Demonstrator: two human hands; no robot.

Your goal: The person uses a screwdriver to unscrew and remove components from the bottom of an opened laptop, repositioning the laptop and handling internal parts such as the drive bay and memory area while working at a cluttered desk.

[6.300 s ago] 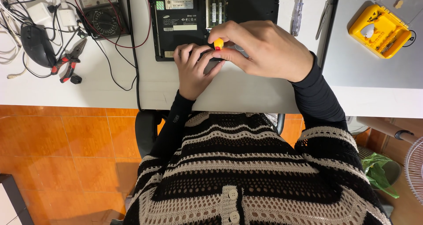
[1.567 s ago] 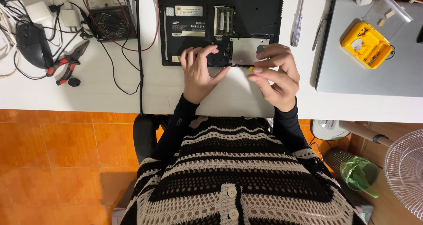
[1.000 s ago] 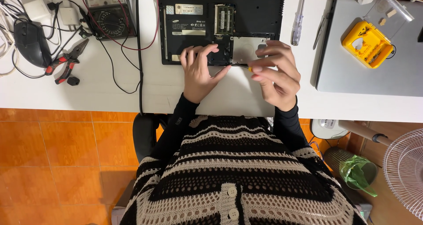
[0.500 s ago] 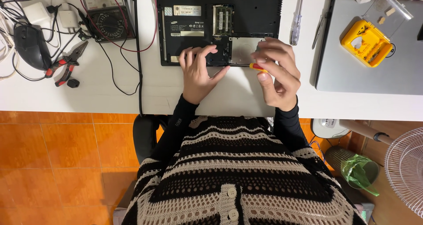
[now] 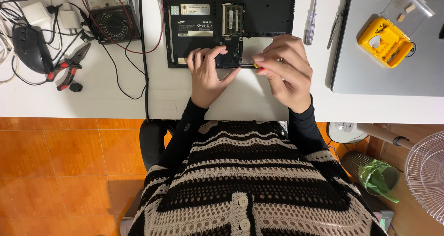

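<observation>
A black laptop (image 5: 203, 14) lies bottom-up on the white desk (image 5: 115, 97), with an open bay at its near edge. My left hand (image 5: 208, 74) rests flat on the laptop's near edge, fingers spread beside the bay. My right hand (image 5: 284, 69) pinches a small screwdriver with a yellow and red handle (image 5: 257, 66), its tip pointing at the open bay. Most of the tool is hidden by my fingers.
A multimeter (image 5: 108, 12) with red and black leads, pliers (image 5: 67, 69), a black mouse (image 5: 30, 49) and white chargers lie at the left. At the right are a clear-handled screwdriver (image 5: 311, 21), a closed grey laptop (image 5: 384, 74) and a yellow bit case (image 5: 384, 42). A fan (image 5: 425, 176) stands on the floor.
My right hand has drifted slightly left and up toward the laptop's bay with the screwdriver. The left hand has stayed on the laptop's edge.
</observation>
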